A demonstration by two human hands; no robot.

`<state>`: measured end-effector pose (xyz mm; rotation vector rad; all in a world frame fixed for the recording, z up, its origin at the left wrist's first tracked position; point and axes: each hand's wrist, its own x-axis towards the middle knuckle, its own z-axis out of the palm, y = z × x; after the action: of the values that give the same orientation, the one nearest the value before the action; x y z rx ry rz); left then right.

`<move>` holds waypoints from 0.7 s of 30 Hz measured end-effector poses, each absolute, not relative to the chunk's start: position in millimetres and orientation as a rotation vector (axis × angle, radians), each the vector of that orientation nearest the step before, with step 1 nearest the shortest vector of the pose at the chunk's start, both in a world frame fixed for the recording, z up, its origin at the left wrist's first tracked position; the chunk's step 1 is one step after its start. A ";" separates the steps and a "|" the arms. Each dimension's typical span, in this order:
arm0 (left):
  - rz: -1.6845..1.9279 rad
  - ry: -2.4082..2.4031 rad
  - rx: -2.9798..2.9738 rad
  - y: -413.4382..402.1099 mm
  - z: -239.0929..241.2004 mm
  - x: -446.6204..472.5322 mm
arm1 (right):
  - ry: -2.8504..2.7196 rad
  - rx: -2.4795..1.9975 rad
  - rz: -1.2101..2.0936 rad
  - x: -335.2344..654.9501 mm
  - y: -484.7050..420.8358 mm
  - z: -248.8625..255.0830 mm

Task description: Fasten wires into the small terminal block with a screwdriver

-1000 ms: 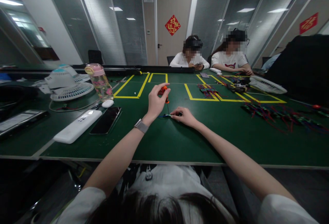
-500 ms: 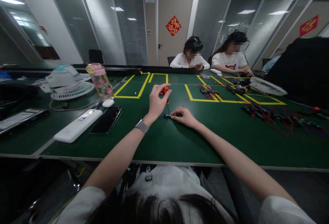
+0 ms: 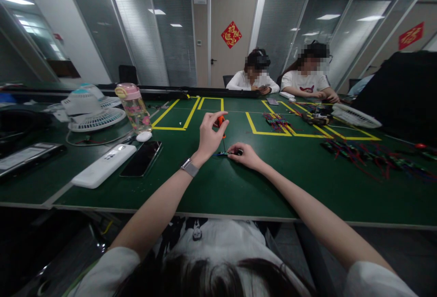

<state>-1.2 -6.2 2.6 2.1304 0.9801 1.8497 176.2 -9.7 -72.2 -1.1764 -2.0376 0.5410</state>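
My left hand (image 3: 210, 134) is closed around the orange and black handle of a screwdriver (image 3: 221, 120), its thumb and fingers curled about it. The thin shaft stands nearly upright, with its tip down at a small circuit board (image 3: 224, 154) on the green table. My right hand (image 3: 246, 155) rests on the table and pinches the right end of that board between its fingers. Its fingers cover part of the board, and a dark part shows beside them. A blue wire end shows at the board's left.
Left of my hands lie a black phone (image 3: 141, 158) and a white power bank (image 3: 104, 166). Behind them stand a pink-capped bottle (image 3: 134, 108) and a white fan (image 3: 97, 119). Wired boards (image 3: 378, 157) lie in a heap at the right. Two people sit across the green table (image 3: 205, 197).
Both hands keep nearly the same place on the screwdriver and the board. The left fingers have shifted very slightly at the handle.
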 end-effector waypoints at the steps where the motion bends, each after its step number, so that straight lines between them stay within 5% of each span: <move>1: 1.840 0.975 2.128 -6.7 2.5 -1.0 | -2.038 -1.174 0.542 176.3 -9.7 -72.1; 21: 1.766 0.865 2.158 -3.6 -1.4 2.1 | -2.032 -1.163 0.543 175.9 -9.6 -72.6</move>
<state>2.1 -3.6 -1.4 2.1585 0.8649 1.7664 175.9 -9.6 -72.6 -1.1630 -2.0321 0.5428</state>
